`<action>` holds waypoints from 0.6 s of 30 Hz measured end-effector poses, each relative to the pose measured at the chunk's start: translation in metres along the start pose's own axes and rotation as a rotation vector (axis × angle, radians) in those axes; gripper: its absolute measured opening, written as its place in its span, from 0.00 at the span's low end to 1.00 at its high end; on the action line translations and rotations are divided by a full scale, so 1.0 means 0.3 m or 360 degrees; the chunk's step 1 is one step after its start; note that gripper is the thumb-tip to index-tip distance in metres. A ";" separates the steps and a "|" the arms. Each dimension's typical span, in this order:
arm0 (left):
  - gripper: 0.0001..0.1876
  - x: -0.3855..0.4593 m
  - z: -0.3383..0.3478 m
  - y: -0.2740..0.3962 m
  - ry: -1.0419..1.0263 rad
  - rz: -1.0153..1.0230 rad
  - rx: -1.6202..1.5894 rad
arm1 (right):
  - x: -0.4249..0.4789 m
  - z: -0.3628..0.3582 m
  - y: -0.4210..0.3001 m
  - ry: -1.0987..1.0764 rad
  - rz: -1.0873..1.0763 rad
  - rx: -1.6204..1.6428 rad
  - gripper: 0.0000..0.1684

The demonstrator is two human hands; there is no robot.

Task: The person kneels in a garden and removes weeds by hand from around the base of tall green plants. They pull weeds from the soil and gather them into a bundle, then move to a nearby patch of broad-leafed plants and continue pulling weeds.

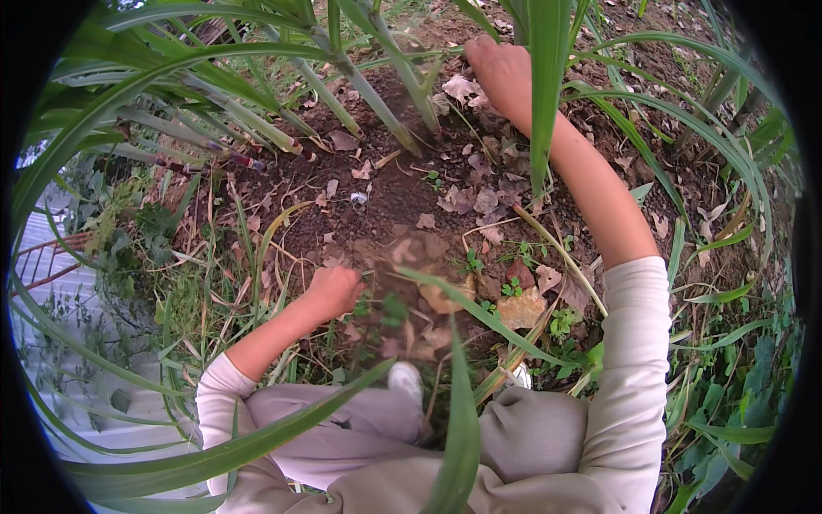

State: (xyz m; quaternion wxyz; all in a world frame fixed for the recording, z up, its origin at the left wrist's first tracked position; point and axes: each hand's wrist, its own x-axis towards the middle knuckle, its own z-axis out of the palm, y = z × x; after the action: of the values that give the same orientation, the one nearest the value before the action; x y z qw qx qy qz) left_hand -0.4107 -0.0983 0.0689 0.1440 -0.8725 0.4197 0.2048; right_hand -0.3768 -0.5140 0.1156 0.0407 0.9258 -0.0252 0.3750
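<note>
My left hand [335, 290] is curled low over the grassy edge of the soil, with a small bit of green at its fingertips; what it holds is too small to tell. Stretched forward at the upper right, my right hand [499, 69] has bent fingers at a thin green leaf or stem, and its grip is partly hidden. Sugarcane-like stalks [379, 103] rise from the brown soil [392, 193] left of my right hand. A long green leaf blade [544, 109] hangs in front of my right wrist. Dry leaves [486, 200] lie between the hands.
Yellowish stones [521, 308] and a cut stalk [565, 257] lie before my right knee. Long leaf blades [225, 453] arch across my lap. A corrugated metal sheet [122, 360] and a rusty metal frame [48, 257] are at the left. Leafy weeds [725, 385] grow at the right.
</note>
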 end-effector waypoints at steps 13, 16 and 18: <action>0.11 0.066 -0.088 0.060 0.0170 0.0084 -0.0144 | -0.828 -0.207 0.194 -0.0488 0.0714 -0.0389 0.11; 0.10 0.070 -0.078 0.058 0.0015 0.0065 -0.0111 | -1.080 -0.462 0.278 -0.0577 0.0839 -0.0441 0.17; 0.11 0.056 -0.096 0.085 -0.0021 0.0181 -0.0242 | -1.245 -0.640 0.297 -0.0579 0.1109 -0.0540 0.13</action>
State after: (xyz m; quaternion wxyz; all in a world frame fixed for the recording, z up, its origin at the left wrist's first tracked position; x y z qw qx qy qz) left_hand -0.4147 -0.1372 0.0842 0.0682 -0.8542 0.4508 0.2498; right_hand -0.7845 -0.5785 -0.0021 0.0582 0.8932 -0.4045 0.1874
